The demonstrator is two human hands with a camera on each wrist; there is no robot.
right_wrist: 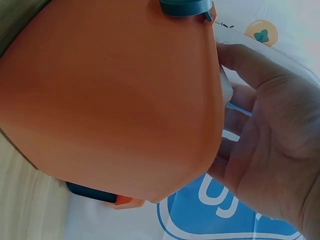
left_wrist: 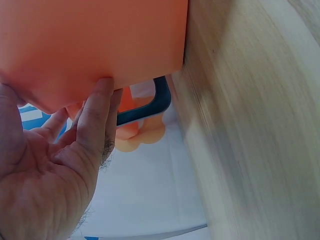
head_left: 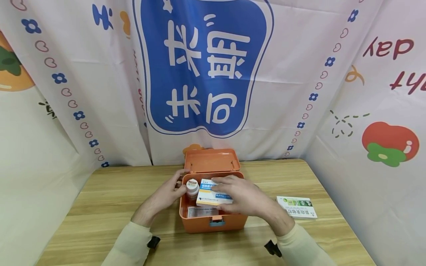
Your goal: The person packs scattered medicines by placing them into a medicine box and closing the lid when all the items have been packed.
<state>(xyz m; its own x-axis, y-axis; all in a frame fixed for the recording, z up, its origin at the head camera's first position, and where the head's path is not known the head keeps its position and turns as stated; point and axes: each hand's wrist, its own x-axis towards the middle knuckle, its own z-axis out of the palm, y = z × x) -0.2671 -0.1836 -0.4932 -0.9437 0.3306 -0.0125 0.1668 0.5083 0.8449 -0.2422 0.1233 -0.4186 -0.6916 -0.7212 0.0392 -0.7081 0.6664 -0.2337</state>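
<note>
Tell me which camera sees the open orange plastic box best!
The head view: the open orange plastic box shows its lid and inside there. Both wrist views show mainly its outer walls, cut off by the picture edge.

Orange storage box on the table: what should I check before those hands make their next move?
1. Lid open: ok, tipped back.
2. Left hand on the orange storage box: ok, a finger touches its side.
3. Right hand holding the blue-and-white carton: ok.
4. White bottle upright: ok.
5. Clear space beneath the blue-and-white carton: cannot tell, partly hidden.
6. White-and-green carton inside: not ok, lies on the table.
</note>
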